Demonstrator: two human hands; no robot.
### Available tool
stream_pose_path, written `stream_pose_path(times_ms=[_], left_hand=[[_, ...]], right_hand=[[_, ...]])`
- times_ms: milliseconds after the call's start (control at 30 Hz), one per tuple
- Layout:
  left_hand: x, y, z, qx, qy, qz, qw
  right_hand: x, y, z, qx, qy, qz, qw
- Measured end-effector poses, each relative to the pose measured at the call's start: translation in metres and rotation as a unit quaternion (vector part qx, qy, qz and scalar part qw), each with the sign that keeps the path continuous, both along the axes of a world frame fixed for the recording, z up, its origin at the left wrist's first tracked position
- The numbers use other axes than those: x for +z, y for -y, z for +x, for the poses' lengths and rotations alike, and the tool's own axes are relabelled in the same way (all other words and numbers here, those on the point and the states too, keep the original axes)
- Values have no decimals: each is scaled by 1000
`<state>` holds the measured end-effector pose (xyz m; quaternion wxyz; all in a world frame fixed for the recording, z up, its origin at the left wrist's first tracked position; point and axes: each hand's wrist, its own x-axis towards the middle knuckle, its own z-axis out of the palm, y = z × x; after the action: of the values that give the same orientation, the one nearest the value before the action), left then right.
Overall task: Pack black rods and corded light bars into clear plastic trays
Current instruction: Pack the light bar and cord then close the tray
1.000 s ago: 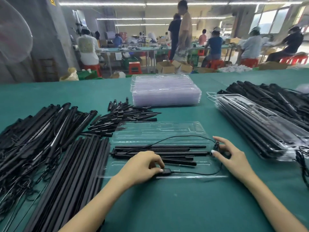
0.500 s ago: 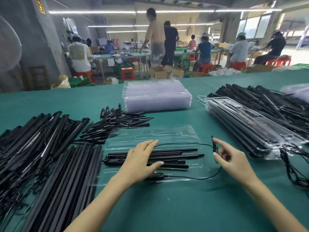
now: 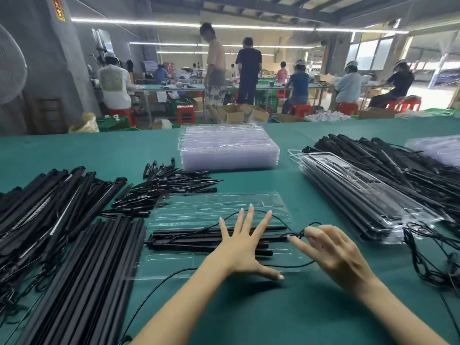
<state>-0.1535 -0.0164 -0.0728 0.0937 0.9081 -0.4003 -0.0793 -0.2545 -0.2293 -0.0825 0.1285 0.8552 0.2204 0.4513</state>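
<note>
I judge this tray (image 3: 219, 210) nearly loaded: left hand (image 3: 245, 250) presses flat, fingers spread, on seated black rods (image 3: 189, 241), right hand (image 3: 331, 247) pinches the loose cord (image 3: 281, 220), untucked; filled trays (image 3: 361, 195) stacked right.

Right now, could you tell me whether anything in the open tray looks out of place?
Yes: the cord loops out over the tray's far half and right edge instead of lying with the rods. The right hand pinches it; the left hand presses the rods.
</note>
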Motion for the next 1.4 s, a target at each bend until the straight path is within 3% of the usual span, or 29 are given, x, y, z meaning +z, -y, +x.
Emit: stream_pose_path(times_ms=[100,200,333,500,633,767,1033,1167,1267,1400], left_hand=[[-1,2,5,16,-31,-32,999],[-2,1,12,42,-23,-51,998],[-8,-9,25,40,47,-61,996],[-15,-22,33,31,-25,-133,990],[-17,-24,39,2,43,-71,997],[-17,-16,45,9,42,-81,996],[-12,-12,55,57,-67,-176,980],[-14,-18,56,41,-89,-200,975],[-12,-18,54,39,-105,-208,972],[-1,-19,40,52,-83,-208,973]], right_hand=[[8,-1,12,-3,30,64,998],[14,-1,19,18,30,2,999],[9,8,17,90,-19,-96,991],[-1,5,11,133,-103,-72,983],[-3,2,4,130,-177,-81,972],[8,-3,6,126,-219,-13,967],[-6,-18,15,140,-259,133,946],[-11,-17,11,149,-306,191,921],[-13,-18,9,154,-326,286,888],[-12,-18,9,153,-324,273,893]])
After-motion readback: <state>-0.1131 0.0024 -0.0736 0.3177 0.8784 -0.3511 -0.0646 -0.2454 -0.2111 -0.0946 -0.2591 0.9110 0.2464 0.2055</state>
